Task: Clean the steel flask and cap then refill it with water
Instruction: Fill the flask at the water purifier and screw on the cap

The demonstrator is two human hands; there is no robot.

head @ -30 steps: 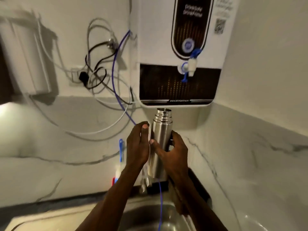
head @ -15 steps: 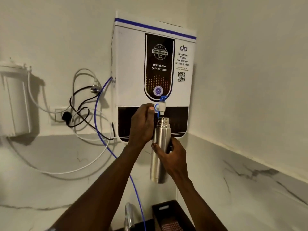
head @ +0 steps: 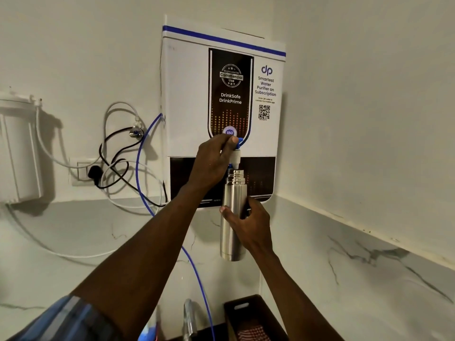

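Note:
The steel flask (head: 232, 193) is upright and uncapped, its open threaded mouth just under the white spout of the purifier tap (head: 235, 156). My right hand (head: 248, 222) is wrapped around the flask's middle and holds it in the air. My left hand (head: 211, 161) is closed on the tap's blue lever at the front of the white wall-mounted water purifier (head: 187, 94). No water stream is visible. The flask's cap is not in view.
A blue tube (head: 140, 153), black and white cables and a wall socket (head: 85, 173) hang left of the purifier. A white filter housing (head: 17, 148) is at far left. Below are a chrome sink faucet (head: 190, 318) and a dark box (head: 251, 318). Marble walls meet in a corner at right.
The flask has risen from above the sink up to the purifier spout. My left hand left the flask and took hold of the tap lever. The view tilted upward.

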